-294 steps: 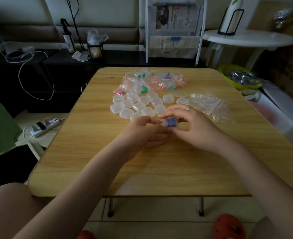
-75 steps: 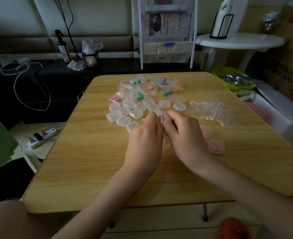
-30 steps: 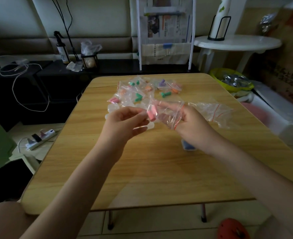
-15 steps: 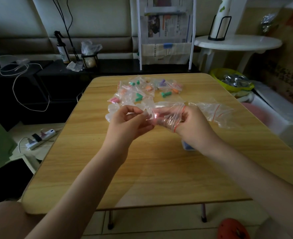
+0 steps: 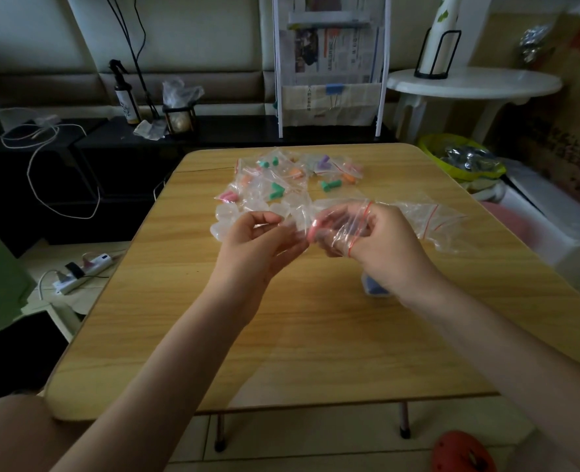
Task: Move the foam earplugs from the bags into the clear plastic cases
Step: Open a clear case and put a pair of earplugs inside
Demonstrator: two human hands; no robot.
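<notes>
Above the wooden table both hands hold one clear zip bag with a red seal line. My left hand pinches its left end. The fingers of my right hand are pushed inside the bag, near a pink earplug. Behind the hands lie small bags with green, orange, purple and pink earplugs. Several clear plastic cases sit in front of those bags, partly hidden by my left hand. A case with blue earplugs peeks out under my right wrist.
Empty zip bags lie right of my hands. A white round side table, a yellow-green bowl and a white box stand to the right. A power strip and a green chair are on the left.
A case was put down and a bag with a pink earplug picked up. Over the last second my right fingers have slid deeper into the bag while my left hand holds its end.
</notes>
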